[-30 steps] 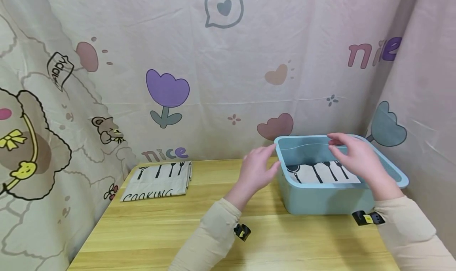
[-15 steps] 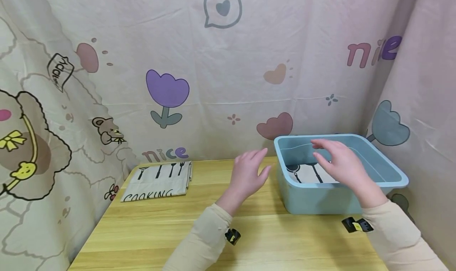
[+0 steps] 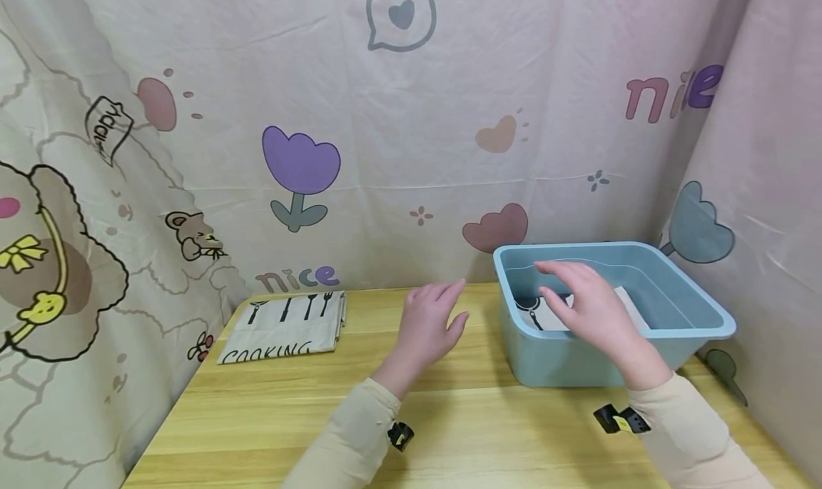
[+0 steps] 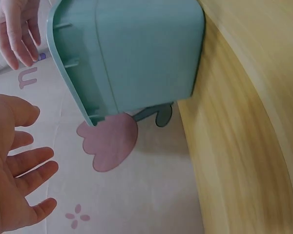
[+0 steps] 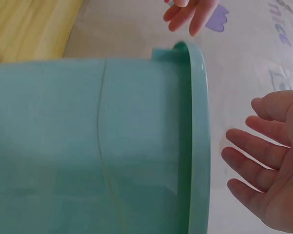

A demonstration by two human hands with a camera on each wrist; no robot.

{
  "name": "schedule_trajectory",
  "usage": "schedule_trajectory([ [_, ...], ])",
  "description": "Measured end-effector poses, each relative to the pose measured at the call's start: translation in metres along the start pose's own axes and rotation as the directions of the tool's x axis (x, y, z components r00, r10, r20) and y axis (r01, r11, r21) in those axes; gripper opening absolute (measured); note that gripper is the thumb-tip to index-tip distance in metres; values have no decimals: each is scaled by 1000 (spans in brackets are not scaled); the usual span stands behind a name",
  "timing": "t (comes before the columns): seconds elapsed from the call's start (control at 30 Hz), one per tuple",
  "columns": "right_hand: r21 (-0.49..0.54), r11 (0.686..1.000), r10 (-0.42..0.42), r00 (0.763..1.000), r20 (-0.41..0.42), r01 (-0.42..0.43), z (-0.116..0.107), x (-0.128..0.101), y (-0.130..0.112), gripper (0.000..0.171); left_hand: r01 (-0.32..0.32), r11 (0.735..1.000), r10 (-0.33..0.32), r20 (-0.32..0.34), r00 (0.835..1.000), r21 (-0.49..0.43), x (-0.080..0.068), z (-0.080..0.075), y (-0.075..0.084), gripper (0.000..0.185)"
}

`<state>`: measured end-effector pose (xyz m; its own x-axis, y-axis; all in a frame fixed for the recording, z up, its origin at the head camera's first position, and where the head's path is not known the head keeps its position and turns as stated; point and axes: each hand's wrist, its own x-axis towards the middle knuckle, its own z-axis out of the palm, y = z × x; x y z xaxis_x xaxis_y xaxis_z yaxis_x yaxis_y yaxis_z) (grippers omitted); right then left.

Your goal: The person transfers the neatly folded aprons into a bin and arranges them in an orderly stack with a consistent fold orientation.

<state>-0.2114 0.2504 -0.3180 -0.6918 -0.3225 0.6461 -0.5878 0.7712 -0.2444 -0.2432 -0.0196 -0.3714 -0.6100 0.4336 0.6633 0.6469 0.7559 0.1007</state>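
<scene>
Both hands are held spread and empty, the right hand [image 3: 587, 305] above the blue tub [image 3: 700, 316], the left hand [image 3: 429, 326] just beside it.

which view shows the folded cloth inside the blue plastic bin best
The head view: it looks down into the light blue plastic bin, where the white folded cloth with black utensil prints lies on the bottom, partly behind the right hand. The left wrist view shows only the bin's outside wall; the right wrist view shows wall and rim, no cloth.
</scene>
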Motion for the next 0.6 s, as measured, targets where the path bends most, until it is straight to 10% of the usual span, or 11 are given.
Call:
schedule_trajectory([
  [0.6, 33, 991, -126, 985, -115, 130, 39, 4, -19, 40, -23, 998, 27, -79, 997, 55, -30, -18, -40, 50],
])
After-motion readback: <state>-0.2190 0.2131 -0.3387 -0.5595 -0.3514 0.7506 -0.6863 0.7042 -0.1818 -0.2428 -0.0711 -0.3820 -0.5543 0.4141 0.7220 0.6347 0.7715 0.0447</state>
